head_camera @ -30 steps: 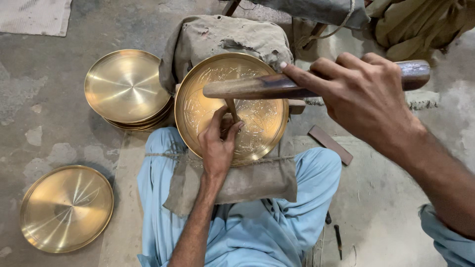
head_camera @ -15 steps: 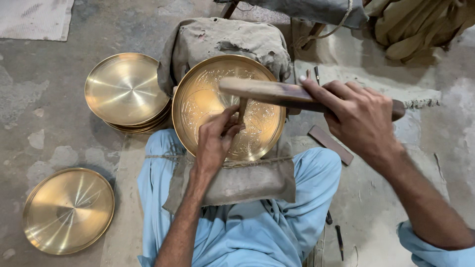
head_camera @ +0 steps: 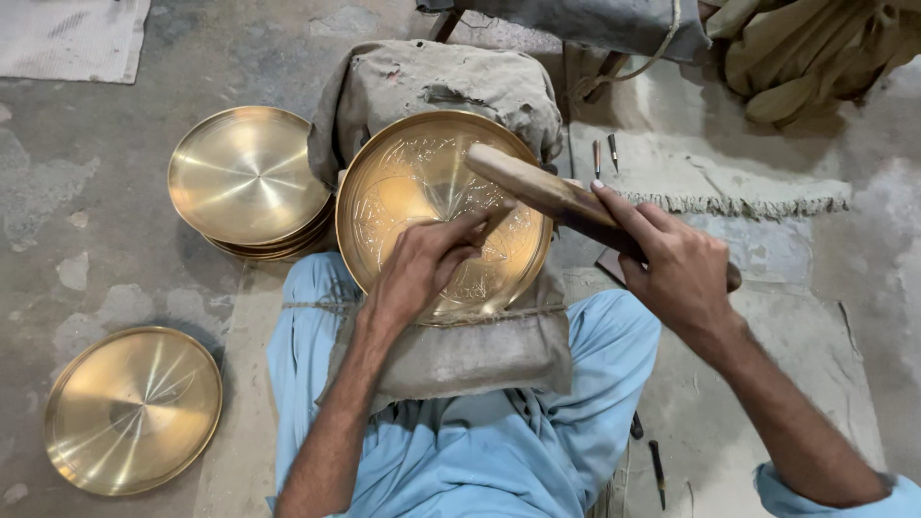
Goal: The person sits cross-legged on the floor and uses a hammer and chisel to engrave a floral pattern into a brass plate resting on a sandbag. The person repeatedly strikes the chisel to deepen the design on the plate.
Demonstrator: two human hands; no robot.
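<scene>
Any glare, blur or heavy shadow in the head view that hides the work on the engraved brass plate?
Head view: sharp overall; soft glare streaks on the stack of plain plates and the lone plate; the engraved plate reflects warmly yet its pattern stays legible; the left hand covers the tool tip; the right hand and wooden mallet show no blur.

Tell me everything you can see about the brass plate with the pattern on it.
The plate is round, golden and shiny, brass by its look, with a raised rim and fine engraved patterns across its face. It lies tilted toward the person, propped on a grey cloth cushion and on cloth over the lap. The left hand rests on its face, fingers pinched around a small tool that is mostly hidden. The wooden mallet in the right hand hangs just over it.
</scene>
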